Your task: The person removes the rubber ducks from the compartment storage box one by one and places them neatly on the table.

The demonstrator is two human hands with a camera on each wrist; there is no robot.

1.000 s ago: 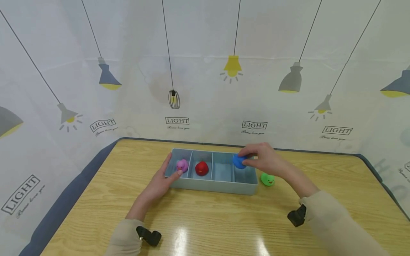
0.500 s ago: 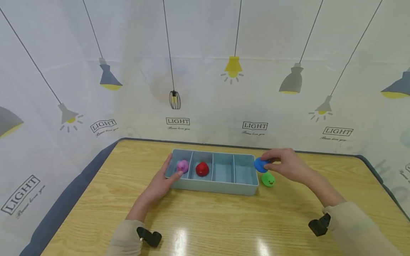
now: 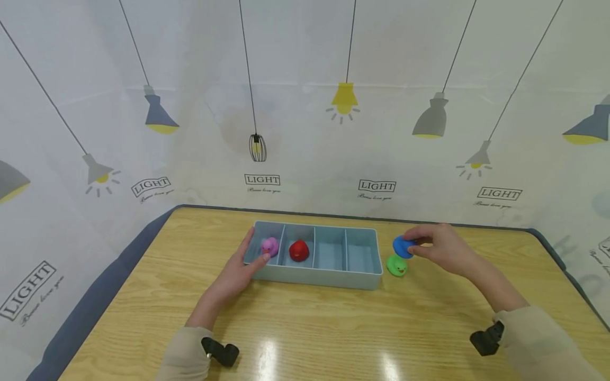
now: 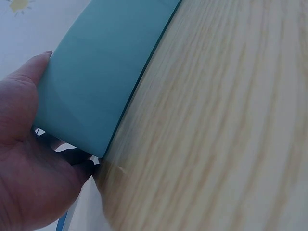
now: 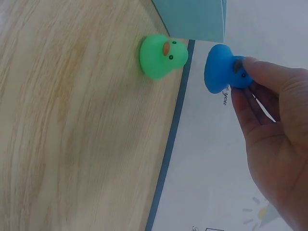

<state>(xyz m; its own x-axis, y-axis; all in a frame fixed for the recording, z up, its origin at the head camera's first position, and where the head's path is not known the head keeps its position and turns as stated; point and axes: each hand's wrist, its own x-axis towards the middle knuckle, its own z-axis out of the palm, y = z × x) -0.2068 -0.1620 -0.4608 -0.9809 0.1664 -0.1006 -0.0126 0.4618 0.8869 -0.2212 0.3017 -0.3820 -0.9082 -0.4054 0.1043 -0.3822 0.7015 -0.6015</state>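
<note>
A light blue-grey divided storage box (image 3: 316, 276) rests on the wooden table. My left hand (image 3: 236, 271) grips its left end, thumb over the front rim and fingers along the end wall. A pink rubber duck (image 3: 270, 246) sits in the leftmost compartment, with a red rubber duck (image 3: 298, 251) in the one beside it; the two right compartments hold nothing. To the right of the box, my right hand (image 3: 440, 247) pinches a blue rubber duck (image 5: 219, 70) by its head between thumb and fingers, above the table. Just below it in the head view, a green rubber duck (image 3: 396, 266) sits on the table.
The wooden table (image 3: 305, 328) has a dark blue edge along its back and sides. Behind it hangs a white curtain (image 3: 305, 106) printed with lamps and the word LIGHT. Each sleeve carries a black wrist camera (image 3: 220, 352).
My right hand has carried the blue duck rightward, from over the rightmost compartment to outside the box above the green duck. The left hand keeps its grip on the box.
</note>
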